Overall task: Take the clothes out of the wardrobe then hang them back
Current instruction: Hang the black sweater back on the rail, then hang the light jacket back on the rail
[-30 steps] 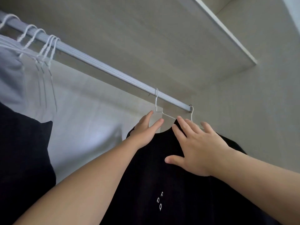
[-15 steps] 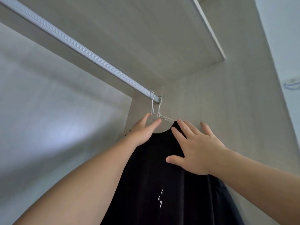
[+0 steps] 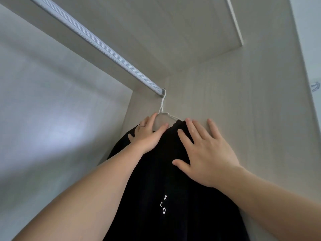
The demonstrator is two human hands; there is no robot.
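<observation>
In the head view, a black garment [image 3: 152, 180] with small white lettering [image 3: 163, 205] was seen hanging from a white wire hanger [image 3: 162, 105]. The hanger was hooked over the far right end of the wardrobe rail [image 3: 97, 44], just beside the side wall [image 3: 243, 127]. The garment was thus found inside the wardrobe, on the rail, and not carried free.

As a judgement, one of two stages could be read. Either this piece had been hung back and was being settled, or it was about to be lifted off. Which one applied could not be told from this view alone. Only this one hanger was seen on the rail, and how many clothes remained to be handled could not be told.

The left hand [image 3: 147, 138] was laid on the garment's left shoulder with its fingers straight. Its fingertips were at the hanger's wire beside the neck opening, and nothing was gripped.

The right hand [image 3: 208, 153] was spread wide and flat on the garment's right shoulder. Its thumb was on the cloth and its outer fingers reached against the side wall, and nothing was held.

The garment was therefore bracketed at its top between the two hands, with its body hanging down between the forearms.
</observation>
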